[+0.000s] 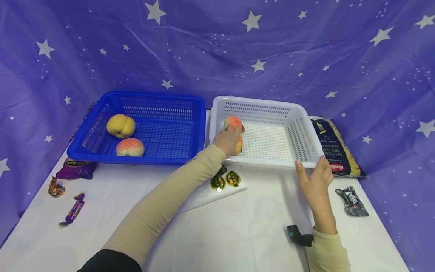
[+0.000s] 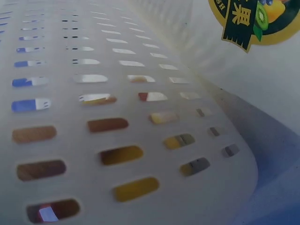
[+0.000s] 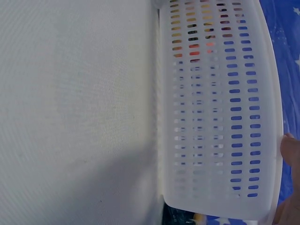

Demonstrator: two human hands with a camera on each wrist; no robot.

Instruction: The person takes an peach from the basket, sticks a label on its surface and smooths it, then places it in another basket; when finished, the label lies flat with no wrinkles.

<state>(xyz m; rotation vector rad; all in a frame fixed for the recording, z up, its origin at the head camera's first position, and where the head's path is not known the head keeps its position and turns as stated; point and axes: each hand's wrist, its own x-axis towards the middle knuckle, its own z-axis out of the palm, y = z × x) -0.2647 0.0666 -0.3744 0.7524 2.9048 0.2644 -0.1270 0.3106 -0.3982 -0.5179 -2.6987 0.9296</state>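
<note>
My left hand (image 1: pixel 228 140) reaches over the front left of a white basket (image 1: pixel 268 160), its fingers on a red-topped peach (image 1: pixel 233 121). Just right of the hand, a second peach (image 1: pixel 239 146) shows in part, the rest covered by the hand. Through the basket's slots in the left wrist view come patches of yellow and brown. At the front right corner my right hand (image 1: pixel 316 183) holds the basket's rim, thumb on the front side and fingers around the corner. The right wrist view has that thumb (image 3: pixel 289 149) against the rim.
Left of the white basket stands a blue basket (image 1: pixel 136 160) with a yellow peach (image 1: pixel 121 126) and a red-white peach (image 1: pixel 130 147). Several wrapped sweets lie at the left. A pasta bag (image 1: pixel 334 147) and a black packet (image 1: pixel 352 201) lie at the right. A starred curtain (image 1: pixel 210 49) hangs behind.
</note>
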